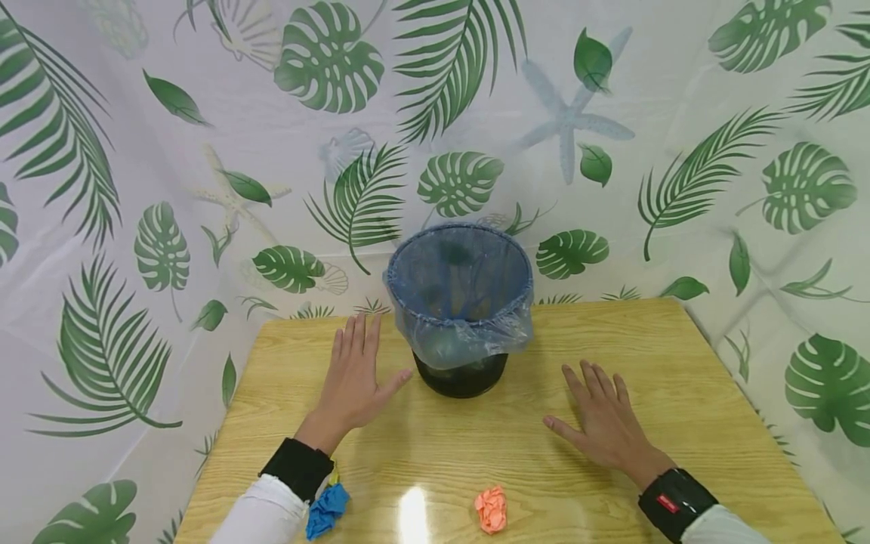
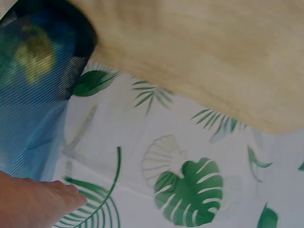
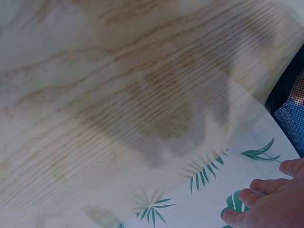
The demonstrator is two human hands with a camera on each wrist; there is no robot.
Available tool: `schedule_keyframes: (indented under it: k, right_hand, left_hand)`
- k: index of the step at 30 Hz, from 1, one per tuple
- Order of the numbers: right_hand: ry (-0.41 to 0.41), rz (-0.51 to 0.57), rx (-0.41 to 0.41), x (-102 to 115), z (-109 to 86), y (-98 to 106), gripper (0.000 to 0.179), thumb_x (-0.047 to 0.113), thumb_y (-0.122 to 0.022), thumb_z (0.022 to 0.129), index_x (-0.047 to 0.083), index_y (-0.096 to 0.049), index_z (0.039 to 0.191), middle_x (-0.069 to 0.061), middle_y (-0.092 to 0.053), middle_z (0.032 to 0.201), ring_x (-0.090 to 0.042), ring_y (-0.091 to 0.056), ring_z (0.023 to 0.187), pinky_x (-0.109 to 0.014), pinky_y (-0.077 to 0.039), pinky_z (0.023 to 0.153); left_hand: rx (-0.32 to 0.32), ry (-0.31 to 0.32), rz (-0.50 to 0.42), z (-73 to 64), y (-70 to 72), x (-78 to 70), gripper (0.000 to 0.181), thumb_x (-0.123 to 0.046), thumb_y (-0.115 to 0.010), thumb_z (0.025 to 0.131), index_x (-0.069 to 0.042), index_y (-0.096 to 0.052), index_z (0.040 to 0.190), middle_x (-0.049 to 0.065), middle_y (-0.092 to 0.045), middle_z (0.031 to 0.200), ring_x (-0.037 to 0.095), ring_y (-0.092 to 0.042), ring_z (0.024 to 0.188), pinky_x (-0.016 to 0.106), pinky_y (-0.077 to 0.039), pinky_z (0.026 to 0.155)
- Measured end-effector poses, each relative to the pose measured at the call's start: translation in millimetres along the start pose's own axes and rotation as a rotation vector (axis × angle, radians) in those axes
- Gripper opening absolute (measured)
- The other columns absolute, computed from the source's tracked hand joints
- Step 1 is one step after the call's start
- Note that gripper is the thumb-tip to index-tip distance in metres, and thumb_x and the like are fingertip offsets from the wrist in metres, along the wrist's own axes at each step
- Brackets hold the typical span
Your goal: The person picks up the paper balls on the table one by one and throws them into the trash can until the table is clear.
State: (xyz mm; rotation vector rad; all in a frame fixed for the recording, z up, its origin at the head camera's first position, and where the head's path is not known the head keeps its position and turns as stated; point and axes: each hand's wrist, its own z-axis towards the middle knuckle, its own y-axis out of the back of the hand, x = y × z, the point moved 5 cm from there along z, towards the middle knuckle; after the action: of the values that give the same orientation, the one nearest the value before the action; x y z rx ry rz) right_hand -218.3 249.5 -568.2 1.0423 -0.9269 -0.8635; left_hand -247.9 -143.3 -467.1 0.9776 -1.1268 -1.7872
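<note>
A black mesh wastebasket (image 1: 458, 378) lined with a translucent blue bag (image 1: 435, 344) stands at the back middle of the table. Just left of it is my left hand (image 1: 352, 385), palm down with straight fingers, holding nothing. To the right, my right hand (image 1: 601, 423) is over the table with its fingers spread and nothing in them. A crumpled blue paper ball (image 1: 328, 511) lies by my left wrist, a bit of yellow (image 1: 334, 476) showing behind it. Near the front middle sits a crumpled orange paper ball (image 1: 491, 509). Through the basket's mesh (image 2: 47, 90) a yellowish thing shows in the left wrist view.
The wooden table (image 1: 544, 468) ends at the back and sides against a white cloth (image 1: 476, 98) printed with green leaves, shells and starfish. Light glares off the tabletop between the blue and orange paper balls.
</note>
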Motion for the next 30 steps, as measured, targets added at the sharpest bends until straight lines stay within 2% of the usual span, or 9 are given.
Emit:
schedule_keyframes:
  k: [6,13,21,26,30]
  right_hand:
    - [-0.002,-0.001,0.0,0.6,-0.6,1.0,0.094,0.074,-0.045,0.085,0.014,-0.02,0.153,-0.024,-0.022,0.151,-0.042,-0.016,0.138,-0.068,-0.011,0.107]
    - [0.007,0.013,-0.011,2.1,-2.3,1.3,0.093,0.073,-0.047,0.085,0.014,-0.022,0.152,-0.024,-0.023,0.151,-0.042,-0.017,0.137,-0.069,-0.012,0.106]
    - [0.002,0.02,0.008,3.3,-3.9,0.6,0.093,0.072,-0.047,0.086,0.016,-0.019,0.153,-0.024,-0.021,0.152,-0.042,-0.015,0.138,-0.069,-0.011,0.107]
    - [-0.001,0.035,0.018,8.2,-5.3,0.9,0.092,0.072,-0.047,0.086,0.013,-0.022,0.152,-0.024,-0.022,0.151,-0.044,-0.019,0.136,-0.069,-0.01,0.107]
    - [0.008,0.063,0.028,17.3,-6.5,1.5,0.091,0.071,-0.048,0.086,0.017,-0.02,0.153,-0.023,-0.024,0.151,-0.044,-0.022,0.135,-0.068,-0.01,0.107]
  left_hand:
    - [0.069,0.06,0.03,-26.9,-22.0,21.5,0.094,-0.075,-0.03,0.09,-0.008,-0.013,0.153,0.02,-0.006,0.156,0.033,0.004,0.142,0.052,-0.002,0.116]
    - [0.121,0.108,0.014,-50.3,-43.9,35.5,0.094,-0.076,-0.031,0.089,-0.01,-0.014,0.153,0.021,-0.01,0.156,0.034,0.003,0.142,0.054,0.0,0.116]
    - [0.133,0.131,0.009,-63.4,-52.9,41.3,0.094,-0.076,-0.033,0.088,-0.011,-0.016,0.153,0.021,-0.01,0.155,0.036,0.001,0.141,0.056,0.0,0.115]
    - [0.142,0.128,0.017,-66.8,-55.6,41.0,0.096,-0.078,-0.03,0.087,-0.01,-0.017,0.153,0.021,-0.011,0.155,0.037,-0.001,0.141,0.055,-0.001,0.115]
    - [0.153,0.125,0.03,-67.7,-56.7,39.5,0.095,-0.078,-0.029,0.088,-0.01,-0.017,0.153,0.022,-0.013,0.155,0.036,0.001,0.141,0.054,-0.001,0.115]
